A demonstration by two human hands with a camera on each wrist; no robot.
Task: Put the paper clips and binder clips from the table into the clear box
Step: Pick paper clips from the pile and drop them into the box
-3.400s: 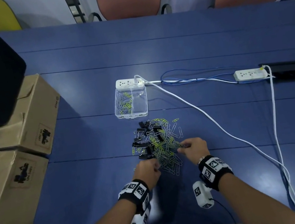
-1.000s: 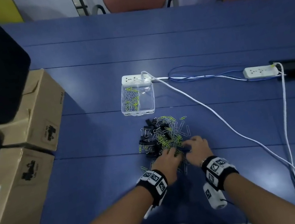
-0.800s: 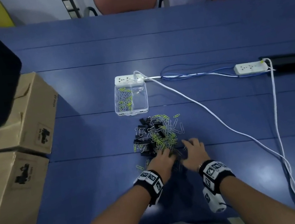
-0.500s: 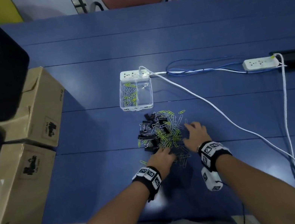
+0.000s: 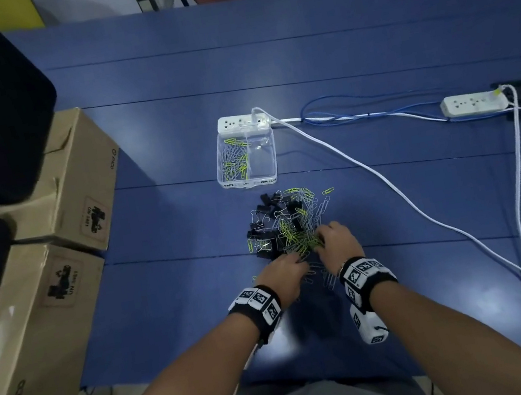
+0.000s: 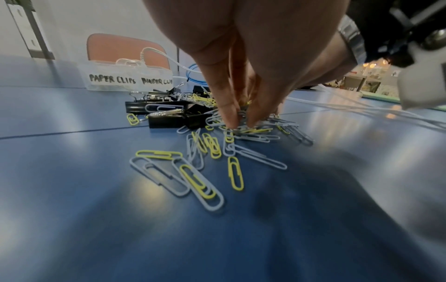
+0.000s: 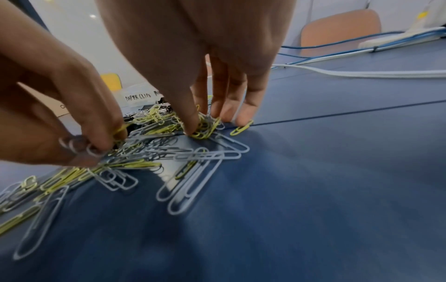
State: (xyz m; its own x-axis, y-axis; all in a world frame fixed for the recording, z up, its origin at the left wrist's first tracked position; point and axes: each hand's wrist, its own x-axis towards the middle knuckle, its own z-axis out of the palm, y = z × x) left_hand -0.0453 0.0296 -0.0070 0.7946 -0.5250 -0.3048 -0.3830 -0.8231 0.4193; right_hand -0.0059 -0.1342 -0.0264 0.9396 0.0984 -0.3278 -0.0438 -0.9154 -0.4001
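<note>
A heap of grey and yellow paper clips mixed with black binder clips lies on the blue table. Just beyond it stands the clear box, with paper clips in its left compartment; its front is labelled "PAPER CLIPS". My left hand is at the heap's near edge, its fingertips pinching several grey clips. My right hand, beside it, has thumb and fingers pointing down and closing on a clump of yellow and grey clips.
A white power strip sits behind the box, and its white cable runs right across the table. A second strip and blue wires lie at the far right. Cardboard boxes stand left of the table.
The right hand, spread at the heap's right side half a second ago, has drawn in toward the left hand. The left hand has reached forward into the near edge of the heap.
</note>
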